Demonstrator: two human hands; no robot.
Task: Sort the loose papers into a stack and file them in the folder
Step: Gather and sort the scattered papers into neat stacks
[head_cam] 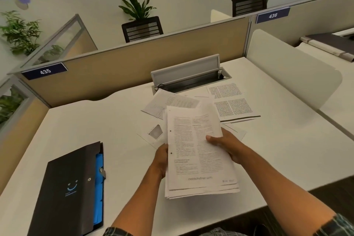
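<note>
Stack: I hold a stack [199,151] of printed sheets above the near middle of the surface [118,120], tilted up toward me, its lower edges fanned and uneven.
Left hand: my left hand [161,161] curls round the stack's left edge, fingers hidden behind the paper.
Right hand: my right hand [228,147] grips the right edge, thumb pressed on the top page, fingers underneath.
Loose papers: beyond the stack I count at least four sheets lying flat: a densely printed page [231,101] at far right with more edges showing beneath it, a faint sheet [166,103] at an angle, a sheet with a grey picture [153,134] just left of the stack, and a corner [237,130] past my right hand. The exact count is unclear where they overlap.
Folder: one black folder [70,188] lies closed at near left, well apart from the stack, with blue inserts [98,184] showing along its right edge.
Handling: I judge the paper light, limp and slippery sheet on sheet; held by one edge it will sag and slide apart.
Where to hold: both long edges, thumbs on top, then tap the bottom edge on the surface to square it.
Loose sheets: thin and flat, so I expect to slide each toward an edge or lift a corner.
Punch holes: two along the top page's left margin.
</note>
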